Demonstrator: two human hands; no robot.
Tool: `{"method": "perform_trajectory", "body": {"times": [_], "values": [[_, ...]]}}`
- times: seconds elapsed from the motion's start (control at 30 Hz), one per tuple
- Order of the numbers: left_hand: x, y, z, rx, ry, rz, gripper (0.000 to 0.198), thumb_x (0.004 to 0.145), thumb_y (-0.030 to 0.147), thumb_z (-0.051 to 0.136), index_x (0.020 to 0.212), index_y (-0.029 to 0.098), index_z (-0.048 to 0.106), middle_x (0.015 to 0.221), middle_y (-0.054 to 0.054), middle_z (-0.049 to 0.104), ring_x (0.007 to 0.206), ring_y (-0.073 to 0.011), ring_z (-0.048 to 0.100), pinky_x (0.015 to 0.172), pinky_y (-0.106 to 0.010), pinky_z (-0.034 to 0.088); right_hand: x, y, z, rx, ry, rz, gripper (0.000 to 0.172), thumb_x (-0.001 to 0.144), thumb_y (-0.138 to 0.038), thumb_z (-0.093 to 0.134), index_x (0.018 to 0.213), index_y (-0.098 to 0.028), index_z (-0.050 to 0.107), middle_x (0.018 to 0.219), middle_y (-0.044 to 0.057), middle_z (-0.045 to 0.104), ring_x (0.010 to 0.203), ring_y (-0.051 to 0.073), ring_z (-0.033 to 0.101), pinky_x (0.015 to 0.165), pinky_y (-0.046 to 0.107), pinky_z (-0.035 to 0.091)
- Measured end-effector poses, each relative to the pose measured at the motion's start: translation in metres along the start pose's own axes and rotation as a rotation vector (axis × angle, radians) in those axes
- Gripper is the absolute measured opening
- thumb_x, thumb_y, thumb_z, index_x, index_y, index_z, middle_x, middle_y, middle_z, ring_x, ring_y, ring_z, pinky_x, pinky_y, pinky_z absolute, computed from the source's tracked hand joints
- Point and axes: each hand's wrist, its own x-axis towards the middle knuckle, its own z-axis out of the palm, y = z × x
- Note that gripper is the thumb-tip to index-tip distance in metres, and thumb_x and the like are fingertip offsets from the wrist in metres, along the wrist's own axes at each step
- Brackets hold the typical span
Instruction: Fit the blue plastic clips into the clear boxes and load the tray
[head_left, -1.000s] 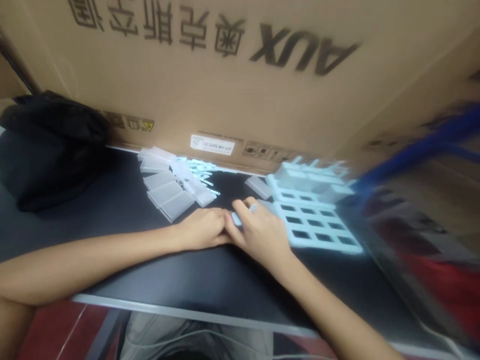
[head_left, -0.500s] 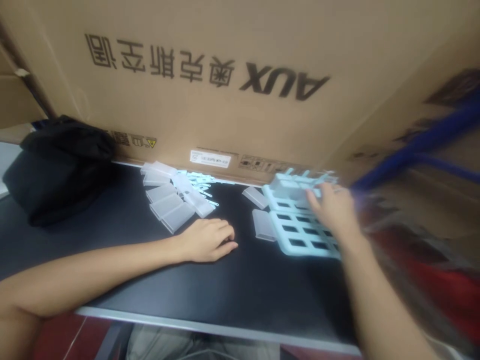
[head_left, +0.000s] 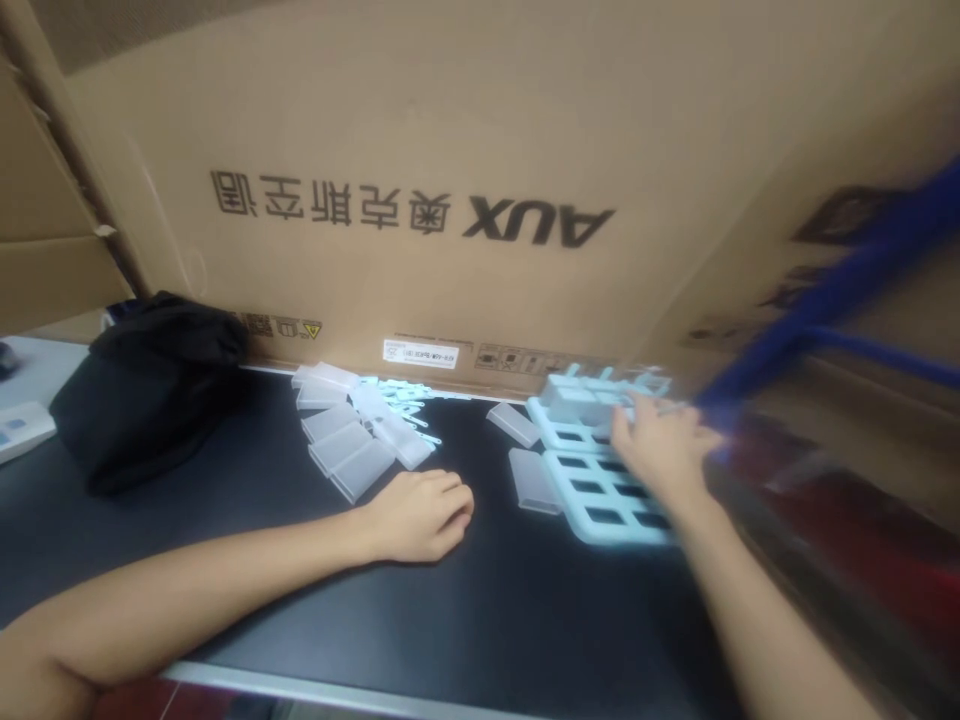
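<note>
My left hand (head_left: pixel 424 515) rests on the black tabletop with its fingers curled in and nothing showing in them. Just beyond it, flat translucent plastic sleeves (head_left: pixel 364 470) lie in an overlapping spread, beside a heap of thin light-blue plastic strips (head_left: pixel 409 400). Over the back right part of a light-blue rack with rectangular openings (head_left: pixel 589 490) is my right hand (head_left: pixel 664 445), thumb and fingers drawn together. What they grip there is blurred and partly hidden. Pale block-like pieces (head_left: pixel 574 400) stand in the rack's back row. Two more sleeves (head_left: pixel 536 482) lie at the rack's left side.
A large cardboard box (head_left: pixel 420 120) with upside-down print rises along the table's back edge. On the left sits a black cloth bag (head_left: pixel 154 395), with a white device (head_left: pixel 22 430) beyond it. A blue metal bar (head_left: pixel 832 290) slants across the right side.
The view has tipped up slightly, so things sit lower in the picture. My left fingers have curled in closer. My right hand stays at the rack's back part with its outer fingers spread a little.
</note>
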Motion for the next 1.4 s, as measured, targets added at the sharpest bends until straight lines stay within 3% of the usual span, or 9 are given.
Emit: {"method": "perform_trajectory", "body": {"times": [0.13, 0.37, 0.77, 1.03, 1.4], "values": [[0.001, 0.0, 0.0, 0.021, -0.003, 0.009, 0.015, 0.103, 0.028, 0.05, 0.1, 0.021, 0.063, 0.101, -0.003, 0.071, 0.092, -0.0192, 0.068, 0.073, -0.03, 0.052, -0.001, -0.001, 0.001, 0.016, 0.008, 0.026, 0.064, 0.104, -0.047, 0.031, 0.15, -0.013, 0.06, 0.136, 0.031, 0.059, 0.122, 0.049, 0.05, 0.092, 0.065, 0.039], [-0.003, -0.004, 0.001, 0.038, -0.006, -0.019, 0.013, 0.102, 0.028, 0.051, 0.101, 0.022, 0.063, 0.101, -0.002, 0.069, 0.082, -0.0168, 0.068, 0.063, -0.027, 0.049, -0.002, -0.005, 0.001, 0.043, 0.03, 0.045, 0.072, 0.103, -0.045, 0.032, 0.166, -0.011, 0.036, 0.148, 0.031, 0.054, 0.124, 0.052, 0.049, 0.094, 0.066, 0.038], [-0.005, -0.005, 0.0, 0.015, -0.025, -0.034, 0.016, 0.098, 0.025, 0.052, 0.106, 0.023, 0.066, 0.107, -0.001, 0.072, 0.08, -0.0169, 0.069, 0.062, -0.027, 0.05, -0.005, -0.009, 0.003, 0.058, 0.01, 0.08, 0.073, 0.1, -0.042, 0.037, 0.165, -0.008, 0.036, 0.164, 0.029, 0.04, 0.131, 0.051, 0.041, 0.101, 0.068, 0.034], [-0.004, -0.004, -0.002, 0.044, -0.045, -0.035, 0.018, 0.099, 0.025, 0.049, 0.106, 0.024, 0.065, 0.107, -0.001, 0.071, 0.082, -0.0173, 0.07, 0.062, -0.028, 0.049, 0.003, 0.003, 0.017, 0.022, 0.075, 0.0, 0.065, 0.097, -0.036, 0.04, 0.157, -0.011, 0.049, 0.158, 0.027, 0.048, 0.144, 0.045, 0.035, 0.111, 0.072, 0.029], [-0.004, -0.005, 0.0, 0.047, -0.025, -0.033, 0.017, 0.099, 0.025, 0.05, 0.106, 0.024, 0.065, 0.105, 0.0, 0.07, 0.077, -0.0155, 0.067, 0.06, -0.028, 0.046, 0.008, 0.005, 0.027, -0.005, -0.063, 0.0, 0.078, 0.098, -0.044, 0.034, 0.165, -0.003, 0.031, 0.158, 0.032, 0.048, 0.155, 0.043, 0.026, 0.118, 0.08, 0.015]]}}
